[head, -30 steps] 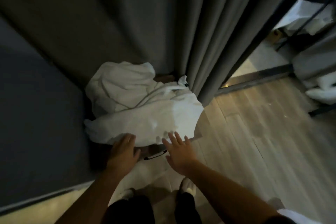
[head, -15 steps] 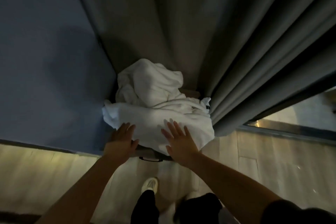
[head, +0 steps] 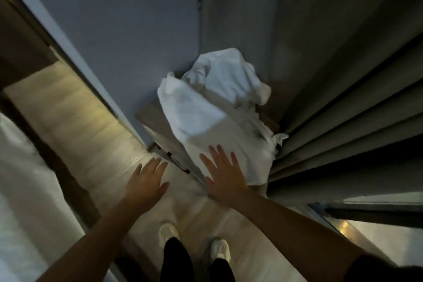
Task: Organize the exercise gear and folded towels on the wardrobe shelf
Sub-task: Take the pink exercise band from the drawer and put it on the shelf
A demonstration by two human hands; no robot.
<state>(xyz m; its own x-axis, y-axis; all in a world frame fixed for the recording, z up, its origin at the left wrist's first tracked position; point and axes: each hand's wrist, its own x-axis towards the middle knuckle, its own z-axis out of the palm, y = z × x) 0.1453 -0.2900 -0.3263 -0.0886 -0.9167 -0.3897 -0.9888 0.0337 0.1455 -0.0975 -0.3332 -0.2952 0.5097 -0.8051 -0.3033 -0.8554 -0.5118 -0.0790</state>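
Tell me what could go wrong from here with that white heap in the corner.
The white heap is loose and hangs over the front edge of the wooden stand. With only the right hand flat at it and the left hand off to the side, it may slide to the floor.
Its right side lies by the curtain, so lifting it could drag the folds.

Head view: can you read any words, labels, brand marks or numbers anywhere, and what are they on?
None: no word, label, brand or number can be read in this frame.
white cloth pile: plain, no print visible; a small dark bit at its right edge is too blurred to tell.
white shoes: too blurred to show any mark.
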